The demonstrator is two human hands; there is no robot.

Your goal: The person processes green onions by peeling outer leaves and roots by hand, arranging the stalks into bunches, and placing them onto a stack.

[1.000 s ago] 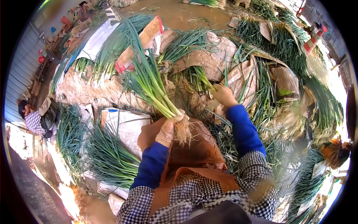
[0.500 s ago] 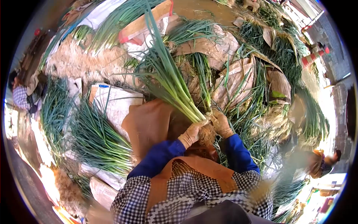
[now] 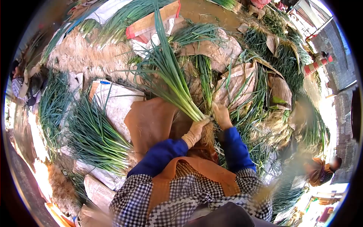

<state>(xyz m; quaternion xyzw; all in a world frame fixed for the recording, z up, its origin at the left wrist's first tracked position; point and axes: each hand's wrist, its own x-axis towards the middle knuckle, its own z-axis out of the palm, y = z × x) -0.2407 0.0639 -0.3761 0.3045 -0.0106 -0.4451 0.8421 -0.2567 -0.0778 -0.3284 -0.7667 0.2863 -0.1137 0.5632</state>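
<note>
My left hand (image 3: 194, 133) is closed around the white lower ends of a bunch of spring onions (image 3: 177, 85). Its long green leaves fan out up and to the left, and a brown tuft of roots (image 3: 207, 134) hangs below my fingers. Just right of the stalks, my right hand (image 3: 221, 114) has its fingers pinched together. Whatever lies in that pinch is too small to make out. Behind it, more green stalks (image 3: 205, 81) stretch away from my fingertips. A brown apron (image 3: 151, 121) spreads under the bunch.
On the left lies a large heap of spring onions (image 3: 96, 136) beside a white sack (image 3: 115, 98). Pale roots (image 3: 90, 56) form a thick row behind. Brown sacking (image 3: 238, 83) and loose leaves lie at right. Other people (image 3: 321, 171) sit at both sides.
My right hand has moved up and slightly left, away from the roots. My left hand still grips the bunch, which has shifted little. The person at far left has changed posture.
</note>
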